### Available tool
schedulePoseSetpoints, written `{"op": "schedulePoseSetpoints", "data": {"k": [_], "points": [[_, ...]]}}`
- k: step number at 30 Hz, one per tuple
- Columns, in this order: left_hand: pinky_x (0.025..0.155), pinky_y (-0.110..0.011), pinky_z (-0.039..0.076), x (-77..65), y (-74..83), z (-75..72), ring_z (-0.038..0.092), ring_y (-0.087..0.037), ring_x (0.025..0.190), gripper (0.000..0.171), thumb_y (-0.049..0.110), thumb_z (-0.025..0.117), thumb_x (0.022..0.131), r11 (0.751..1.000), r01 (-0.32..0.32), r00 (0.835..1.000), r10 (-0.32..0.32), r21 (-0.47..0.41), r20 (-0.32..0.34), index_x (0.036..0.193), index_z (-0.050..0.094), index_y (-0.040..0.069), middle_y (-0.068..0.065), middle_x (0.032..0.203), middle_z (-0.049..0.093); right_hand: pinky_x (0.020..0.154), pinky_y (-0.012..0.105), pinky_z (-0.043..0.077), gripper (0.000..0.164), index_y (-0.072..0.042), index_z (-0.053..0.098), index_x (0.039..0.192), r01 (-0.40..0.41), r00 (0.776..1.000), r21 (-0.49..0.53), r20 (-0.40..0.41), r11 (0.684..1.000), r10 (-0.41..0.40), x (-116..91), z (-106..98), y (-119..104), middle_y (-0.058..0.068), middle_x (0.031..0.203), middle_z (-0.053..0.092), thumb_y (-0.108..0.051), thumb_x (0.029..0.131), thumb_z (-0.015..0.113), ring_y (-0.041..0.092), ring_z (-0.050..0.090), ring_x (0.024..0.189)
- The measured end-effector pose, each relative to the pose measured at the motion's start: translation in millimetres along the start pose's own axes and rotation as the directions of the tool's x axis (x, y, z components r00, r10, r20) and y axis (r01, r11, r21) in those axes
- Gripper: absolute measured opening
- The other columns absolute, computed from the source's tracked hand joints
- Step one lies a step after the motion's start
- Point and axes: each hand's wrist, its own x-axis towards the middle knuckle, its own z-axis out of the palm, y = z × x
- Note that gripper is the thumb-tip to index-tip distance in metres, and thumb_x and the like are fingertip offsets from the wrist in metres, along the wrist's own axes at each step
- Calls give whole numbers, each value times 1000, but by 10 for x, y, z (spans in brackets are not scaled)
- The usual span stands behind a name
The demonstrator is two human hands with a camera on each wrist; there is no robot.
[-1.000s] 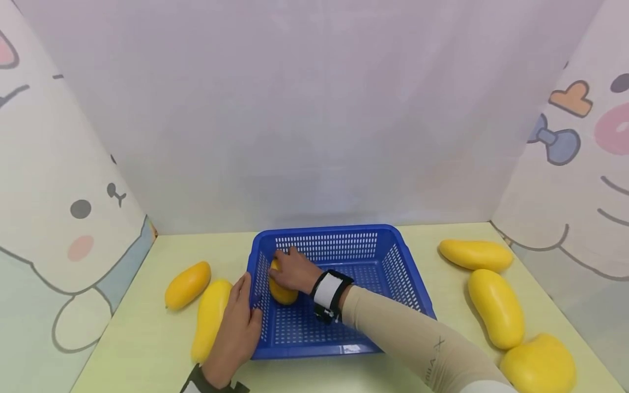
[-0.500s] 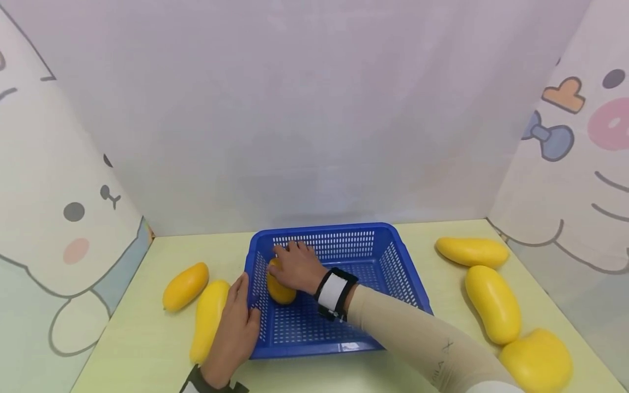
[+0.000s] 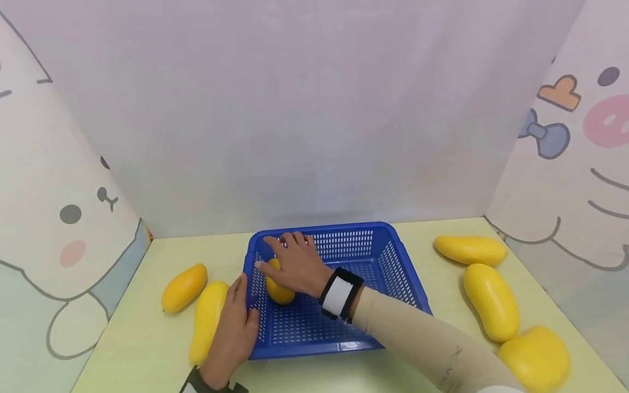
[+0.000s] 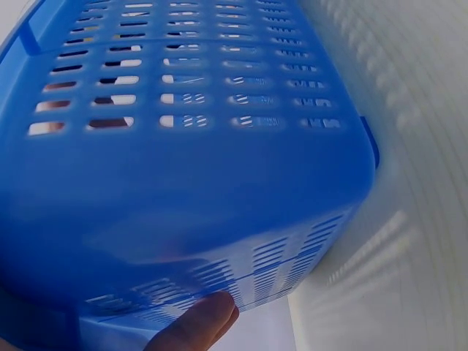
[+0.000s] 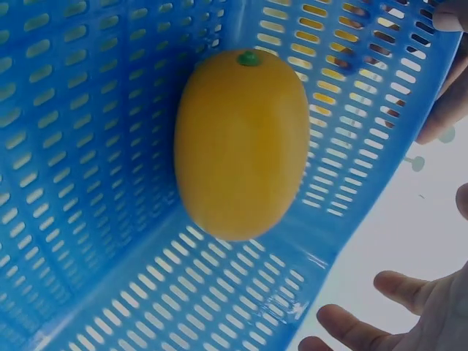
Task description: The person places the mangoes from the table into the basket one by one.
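Observation:
An orange-yellow mango with a green stem nub lies inside the blue plastic basket, by its left wall. Over the mango my right hand is spread, partly covering it in the head view. In the right wrist view the fingers are apart from the fruit, and nothing is between them. My left hand rests along the outside of the basket's left wall, fingers straight and thumb near the rim. One of its fingertips shows against the slotted wall in the left wrist view.
Left of the basket lie a small orange-yellow mango and a longer yellow one, partly behind my left hand. On the right are two long yellow mangoes and a rounder yellow fruit. A pale wall stands behind.
My right hand has let go of the mango in the basket, spread its fingers and lifted slightly. The left hand has stayed at the basket's side. The head view has shifted a little.

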Motion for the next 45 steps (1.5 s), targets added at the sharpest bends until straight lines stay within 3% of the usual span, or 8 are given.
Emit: {"op": "schedulePoseSetpoints", "data": {"k": [16,22,45], "points": [[106,-50,24,10,-7,12,23,-34,134,65,7,41,92,1000,-11,1000,11,-5,4,148,9,2,-20,151,11,100,49,28,69,-29,37,142,92,980,-69,-170,993,-102,-136,-210,31,4,132,45,-71,89,21,26,35,123],[106,-50,23,5,10,9,22,-33,135,65,7,41,92,1000,-8,1000,8,-18,7,148,8,2,-19,152,11,100,49,29,67,-30,35,142,106,966,-43,-232,993,-113,-208,-321,45,4,131,46,-69,89,23,24,35,123],[106,-51,25,-10,-6,11,23,-33,134,66,9,41,92,1000,23,1000,-23,-12,5,149,7,5,-19,152,10,101,51,27,63,-32,38,141,136,931,-52,-334,989,-145,-509,-547,133,2,139,43,-66,89,28,24,32,127]]}}
